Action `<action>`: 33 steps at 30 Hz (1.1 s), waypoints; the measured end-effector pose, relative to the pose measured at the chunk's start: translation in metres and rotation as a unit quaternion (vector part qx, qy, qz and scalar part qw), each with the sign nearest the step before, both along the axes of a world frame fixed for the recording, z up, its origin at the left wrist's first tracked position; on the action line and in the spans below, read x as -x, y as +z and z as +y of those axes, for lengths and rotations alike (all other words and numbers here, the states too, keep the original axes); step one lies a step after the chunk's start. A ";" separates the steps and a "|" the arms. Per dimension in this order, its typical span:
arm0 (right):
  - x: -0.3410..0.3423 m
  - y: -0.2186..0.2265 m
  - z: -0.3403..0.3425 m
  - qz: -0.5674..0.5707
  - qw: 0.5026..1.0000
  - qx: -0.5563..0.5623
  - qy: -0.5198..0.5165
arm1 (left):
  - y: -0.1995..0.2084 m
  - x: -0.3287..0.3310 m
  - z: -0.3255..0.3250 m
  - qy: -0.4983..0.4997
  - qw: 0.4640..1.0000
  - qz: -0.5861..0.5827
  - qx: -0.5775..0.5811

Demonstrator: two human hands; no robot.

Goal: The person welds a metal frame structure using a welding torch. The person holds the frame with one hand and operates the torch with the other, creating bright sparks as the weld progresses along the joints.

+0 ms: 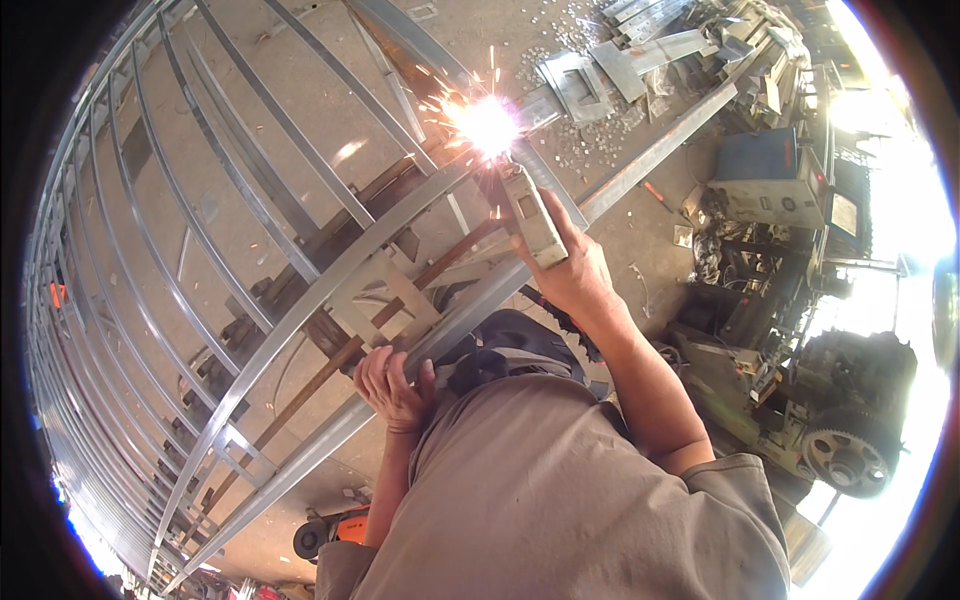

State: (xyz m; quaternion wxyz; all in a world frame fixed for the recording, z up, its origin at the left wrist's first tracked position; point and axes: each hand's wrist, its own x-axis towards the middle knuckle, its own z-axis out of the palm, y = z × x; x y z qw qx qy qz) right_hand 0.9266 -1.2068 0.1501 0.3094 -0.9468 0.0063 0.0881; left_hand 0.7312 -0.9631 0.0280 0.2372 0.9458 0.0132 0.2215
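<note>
My right hand (575, 265) is wrapped round a pale, boxy welding electrode holder (540, 222). At its far end a glaring white welding arc (487, 127) throws sparks, and the glare hides the joint under it. The arc burns at the far end of a long grey metal rail (300, 310), part of a large barred metal frame (165, 165). Close to my waist, my left hand (395, 390) has its fingers curled over the near rail (470, 312) of the frame. Flat plates with cut-outs (385, 290) bridge the two rails beside it.
Metal plates and offcuts (620, 70) lie at the far right, with small scraps scattered round them. A long steel beam (660, 150) slants across there. To the right stand a blue-topped machine (755, 165) and machinery with a gear wheel (850, 455). An orange power tool (340, 527) sits at lower left.
</note>
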 end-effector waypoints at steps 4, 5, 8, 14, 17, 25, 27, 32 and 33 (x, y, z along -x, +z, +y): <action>0.002 -0.002 -0.001 -0.006 1.000 0.004 0.003 | 0.002 0.000 0.000 -0.005 1.000 0.004 0.008; 0.002 -0.002 -0.001 -0.005 1.000 0.005 0.002 | 0.002 0.000 0.001 -0.005 1.000 0.005 0.011; 0.003 -0.001 -0.001 0.008 1.000 0.005 -0.002 | 0.003 0.000 0.001 -0.010 1.000 0.007 0.009; 0.007 0.000 0.000 0.006 1.000 0.009 -0.007 | 0.003 0.001 0.002 -0.015 1.000 0.012 0.021; 0.008 -0.002 -0.001 0.008 1.000 0.008 -0.011 | 0.003 0.001 0.002 -0.017 1.000 0.009 0.023; 0.012 -0.002 -0.002 0.011 1.000 0.010 -0.011 | 0.007 0.000 0.002 -0.018 0.999 0.009 0.029; 0.013 -0.002 -0.002 0.010 1.000 0.016 -0.012 | 0.008 -0.001 0.002 -0.019 0.999 0.009 0.031; 0.016 -0.003 -0.003 0.014 1.000 0.014 -0.016 | 0.007 0.000 0.002 -0.017 0.999 0.010 0.033; 0.016 -0.003 -0.003 0.011 1.000 0.011 -0.017 | 0.006 0.000 0.002 -0.018 0.999 0.008 0.030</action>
